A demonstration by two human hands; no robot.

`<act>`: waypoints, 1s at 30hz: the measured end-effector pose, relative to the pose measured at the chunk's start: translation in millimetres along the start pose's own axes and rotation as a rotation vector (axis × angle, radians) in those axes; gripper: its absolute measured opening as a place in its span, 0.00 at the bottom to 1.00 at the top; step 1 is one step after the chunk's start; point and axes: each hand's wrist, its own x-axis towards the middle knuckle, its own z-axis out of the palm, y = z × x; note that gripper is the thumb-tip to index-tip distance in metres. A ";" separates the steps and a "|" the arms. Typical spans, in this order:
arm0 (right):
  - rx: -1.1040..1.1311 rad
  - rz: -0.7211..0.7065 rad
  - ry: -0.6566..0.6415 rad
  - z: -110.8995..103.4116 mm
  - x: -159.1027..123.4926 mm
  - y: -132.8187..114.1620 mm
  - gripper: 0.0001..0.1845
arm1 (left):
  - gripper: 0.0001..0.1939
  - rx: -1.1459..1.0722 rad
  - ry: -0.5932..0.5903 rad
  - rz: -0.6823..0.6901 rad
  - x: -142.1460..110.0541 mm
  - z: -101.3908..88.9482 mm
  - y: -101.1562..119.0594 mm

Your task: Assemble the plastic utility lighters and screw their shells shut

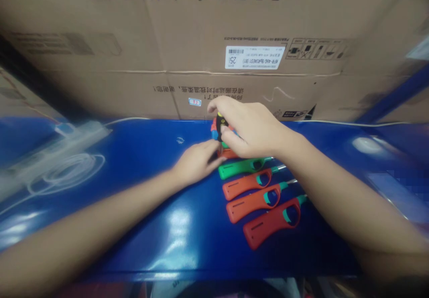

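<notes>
Several gas lighters with long nozzles lie in a column on the blue surface, among them a green lighter, an orange lighter, another orange lighter and a red lighter nearest me. At the far end of this column, my right hand grips a black-and-yellow handled tool, its lower tip hidden. My left hand reaches in from the left, thumb and fingers closed around the butt end of an orange-red lighter. Blue and red pieces behind the tool are partly covered by my right hand.
A large cardboard box stands upright along the back. White cable lies coiled beside a power strip on the left. A blurred pale round object and a flat pale sheet are at right.
</notes>
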 end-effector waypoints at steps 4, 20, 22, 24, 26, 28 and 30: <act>-0.031 0.046 -0.009 -0.6 0.1 -1.9 0.17 | 0.13 -0.001 0.001 0.002 -0.5 -0.1 0.0; -0.033 0.098 -0.056 -6.1 0.1 0.4 0.19 | 0.12 0.034 -0.011 -0.006 -0.6 -1.4 1.3; -0.051 0.102 -0.058 -5.2 0.0 0.6 0.17 | 0.12 0.026 -0.016 -0.011 -0.6 -1.1 1.4; -0.041 0.057 -0.028 -3.5 -0.2 1.1 0.19 | 0.13 0.007 -0.010 -0.007 -0.6 -0.8 1.1; -0.022 0.039 -0.027 -1.8 -0.2 1.3 0.24 | 0.13 -0.001 0.005 0.003 -0.6 -0.4 0.8; -0.041 0.075 -0.045 -1.2 0.0 1.2 0.21 | 0.12 0.006 0.001 0.001 -0.8 -0.4 0.6; -0.061 0.090 -0.049 -1.8 0.2 0.9 0.16 | 0.12 0.014 -0.010 -0.004 -0.8 -0.7 0.6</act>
